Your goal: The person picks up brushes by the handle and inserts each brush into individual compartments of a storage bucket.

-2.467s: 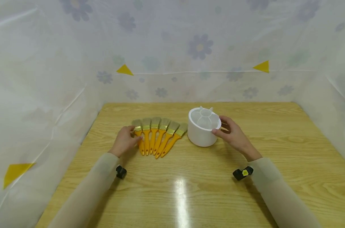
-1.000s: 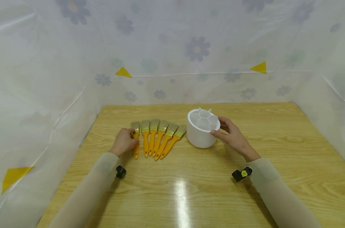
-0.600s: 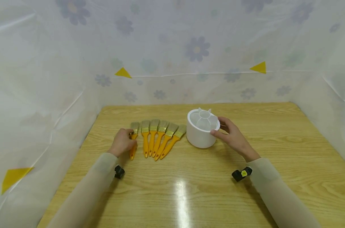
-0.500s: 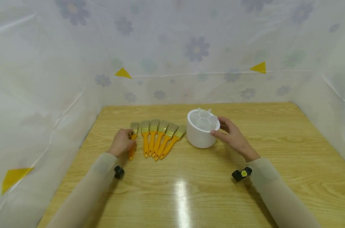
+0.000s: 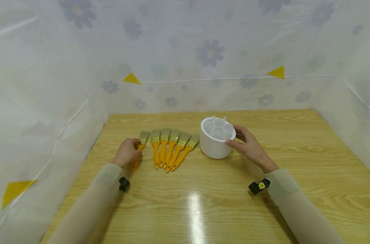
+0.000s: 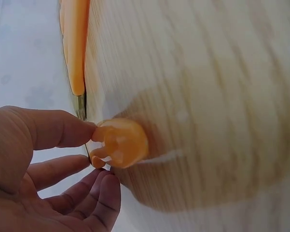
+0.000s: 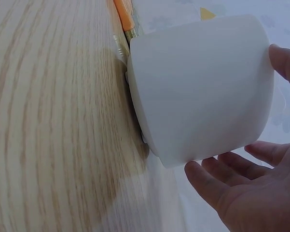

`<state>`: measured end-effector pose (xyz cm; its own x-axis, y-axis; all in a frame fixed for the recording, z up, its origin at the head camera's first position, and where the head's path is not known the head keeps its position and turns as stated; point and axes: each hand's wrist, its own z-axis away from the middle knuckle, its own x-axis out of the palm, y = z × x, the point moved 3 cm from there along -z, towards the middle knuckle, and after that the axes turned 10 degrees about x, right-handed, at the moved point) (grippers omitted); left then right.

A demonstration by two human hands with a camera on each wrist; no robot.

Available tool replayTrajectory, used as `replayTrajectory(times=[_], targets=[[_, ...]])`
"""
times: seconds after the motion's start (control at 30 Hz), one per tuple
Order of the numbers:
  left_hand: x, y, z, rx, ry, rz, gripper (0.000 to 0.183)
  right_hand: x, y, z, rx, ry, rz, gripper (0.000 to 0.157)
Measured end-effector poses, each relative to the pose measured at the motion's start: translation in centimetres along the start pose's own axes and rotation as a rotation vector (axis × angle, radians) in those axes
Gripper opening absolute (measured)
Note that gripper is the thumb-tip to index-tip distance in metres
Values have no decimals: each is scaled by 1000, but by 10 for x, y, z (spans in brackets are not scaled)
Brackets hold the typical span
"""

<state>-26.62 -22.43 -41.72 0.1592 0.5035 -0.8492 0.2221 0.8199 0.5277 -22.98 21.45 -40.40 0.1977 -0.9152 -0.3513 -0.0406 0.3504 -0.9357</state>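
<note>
My left hand [image 5: 128,151] pinches a flat paintbrush [image 5: 144,136] with an orange handle, gold ferrule and pale bristles. The brush slants, its bristles pointing away and its handle partly covered by the fingers. In the left wrist view the handle's rounded end [image 6: 128,142] faces the camera between thumb and fingers. Several similar paintbrushes [image 5: 169,149] lie fanned out just right of it. My right hand [image 5: 250,146] holds a round white container [image 5: 215,147] from its right side, thumb at the rim. A translucent divided insert [image 5: 218,127] with a raised central ring sits inside it.
The wood-grain table [image 5: 233,203] carries everything. White plastic sheeting [image 5: 178,51] with flower prints encloses the back and sides. Yellow triangles [image 5: 277,72] mark the sheeting. The rightmost brush's bristles reach close to the container.
My left hand has drawn the leftmost paintbrush away from the fan, to the left and slightly nearer, and its handle has swung left. The right hand and container hold their place.
</note>
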Motion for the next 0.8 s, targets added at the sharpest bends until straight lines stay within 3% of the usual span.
replayTrajectory(times=[0.5, 0.8], targets=[[-2, -7, -7, -37, -6, 64, 63, -1, 5, -2, 22, 35, -5, 64], [-5, -9, -12, -25, 22, 7, 50, 2, 4, -2, 9, 15, 1, 66]])
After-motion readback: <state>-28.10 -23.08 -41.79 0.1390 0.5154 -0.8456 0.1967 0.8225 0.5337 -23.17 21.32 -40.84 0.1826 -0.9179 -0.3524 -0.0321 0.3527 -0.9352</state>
